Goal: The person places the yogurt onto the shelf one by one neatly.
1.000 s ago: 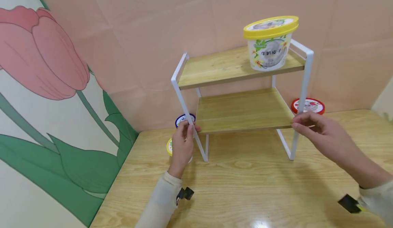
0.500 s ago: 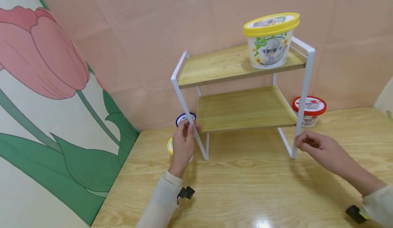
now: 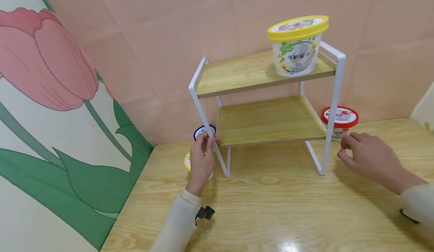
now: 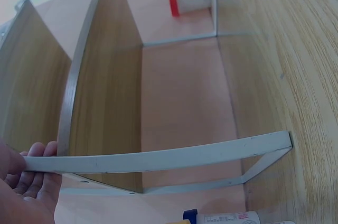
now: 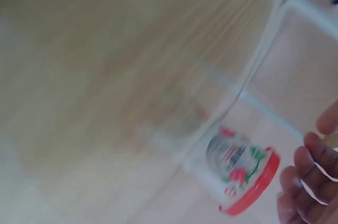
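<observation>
A two-tier shelf rack [image 3: 271, 122] with wooden boards and a white metal frame stands on the table. My left hand [image 3: 202, 161] grips its front left leg at the lower board; the left wrist view shows the fingers [image 4: 37, 174] around the white bar. A yellow-lidded tub [image 3: 296, 52] stands on the right of the top board. Off the rack, to the right of its front right leg, my right hand [image 3: 371, 159] hovers with loosely curled fingers and nothing held. Behind it is a red-lidded tub [image 3: 340, 119], also in the right wrist view [image 5: 232, 163].
Left of the rack, partly hidden by my left hand, are a blue-lidded tub [image 3: 200, 130] and a yellow-lidded one [image 3: 187, 161]. The wooden table [image 3: 257, 214] meets a pink cloth backdrop [image 3: 162, 56] behind. A tulip-printed panel [image 3: 61, 112] borders the left side.
My right hand has let go of the lower board's right edge, slid down by the leg and moved right, away from the rack. The left hand keeps its grip.
</observation>
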Action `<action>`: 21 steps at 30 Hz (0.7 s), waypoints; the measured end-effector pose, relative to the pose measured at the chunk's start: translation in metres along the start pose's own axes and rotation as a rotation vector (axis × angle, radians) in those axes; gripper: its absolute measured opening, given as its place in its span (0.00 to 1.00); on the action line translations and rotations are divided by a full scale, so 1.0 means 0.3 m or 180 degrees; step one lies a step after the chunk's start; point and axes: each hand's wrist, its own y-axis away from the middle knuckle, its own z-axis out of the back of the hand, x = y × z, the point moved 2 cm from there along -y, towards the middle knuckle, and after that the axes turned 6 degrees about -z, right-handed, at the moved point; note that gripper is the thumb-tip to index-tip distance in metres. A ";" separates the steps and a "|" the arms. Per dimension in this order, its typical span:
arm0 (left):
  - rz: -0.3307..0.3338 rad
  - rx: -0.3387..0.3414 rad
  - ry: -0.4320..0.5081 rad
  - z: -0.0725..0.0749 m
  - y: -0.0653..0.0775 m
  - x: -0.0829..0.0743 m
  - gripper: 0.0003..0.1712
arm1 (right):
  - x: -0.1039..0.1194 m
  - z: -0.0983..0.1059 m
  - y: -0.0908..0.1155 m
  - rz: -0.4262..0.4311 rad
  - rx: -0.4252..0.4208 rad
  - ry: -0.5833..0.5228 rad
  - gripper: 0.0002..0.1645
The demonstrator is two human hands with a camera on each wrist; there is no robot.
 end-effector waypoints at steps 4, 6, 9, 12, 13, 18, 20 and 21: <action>0.0020 0.0006 0.0009 0.000 0.000 -0.003 0.16 | -0.041 -0.019 -0.032 0.0037 -0.0261 0.0178 0.17; 0.0012 0.0009 0.0016 -0.001 -0.001 -0.004 0.16 | -0.060 -0.027 -0.051 0.0048 -0.0378 0.0222 0.22; -0.0011 0.0009 0.0018 0.001 -0.003 -0.001 0.16 | -0.091 -0.045 -0.089 0.0018 -0.0441 0.0254 0.28; -0.0008 0.0006 0.0017 0.001 -0.003 0.002 0.15 | -0.126 -0.064 -0.129 -0.0161 -0.0309 0.0253 0.36; 0.0002 0.0006 0.0006 0.001 -0.002 0.002 0.15 | -0.139 -0.071 -0.141 -0.0238 -0.0253 0.0235 0.39; 0.0097 0.0005 -0.0040 -0.003 0.000 0.004 0.13 | -0.188 -0.108 -0.185 -0.0590 -0.0045 0.0161 0.50; 0.0109 0.0000 -0.0048 -0.004 -0.003 0.002 0.12 | -0.195 -0.119 -0.199 -0.0653 -0.0103 0.0117 0.50; 0.0107 -0.0002 -0.0060 -0.005 -0.005 -0.001 0.12 | -0.196 -0.123 -0.206 -0.0670 -0.0149 0.0104 0.50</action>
